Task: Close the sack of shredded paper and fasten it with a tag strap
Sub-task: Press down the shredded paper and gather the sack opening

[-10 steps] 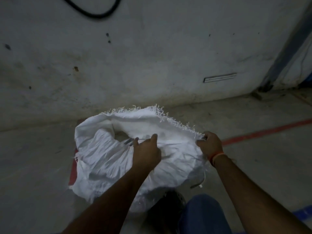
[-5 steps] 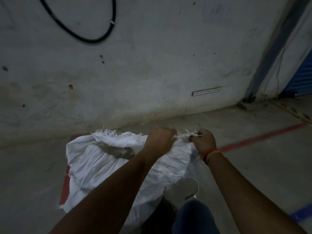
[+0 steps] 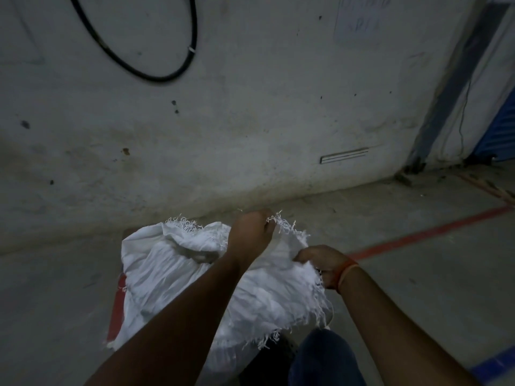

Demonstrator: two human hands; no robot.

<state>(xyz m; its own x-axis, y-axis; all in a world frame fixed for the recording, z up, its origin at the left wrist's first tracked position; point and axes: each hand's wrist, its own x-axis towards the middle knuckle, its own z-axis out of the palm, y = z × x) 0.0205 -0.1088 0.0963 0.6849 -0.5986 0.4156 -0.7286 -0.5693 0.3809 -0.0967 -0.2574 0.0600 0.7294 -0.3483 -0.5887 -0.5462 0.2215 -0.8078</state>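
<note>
Head view: the white woven sack (image 3: pixel 178 274) stands on the concrete floor (image 3: pixel 418 288) near the wall (image 3: pixel 250 121), mouth partly gathered. The left hand (image 3: pixel 249 236) has its grip closed on the frayed top edge, raised. The right hand (image 3: pixel 323 263), lower, pinches the sack's right-side edge. A red line (image 3: pixel 426 234) crosses the floor.

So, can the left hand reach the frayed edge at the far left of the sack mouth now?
Probably yes. The left hand grips the sack rim just beside that frayed edge, and nothing lies between them. It would have to let go first.
</note>
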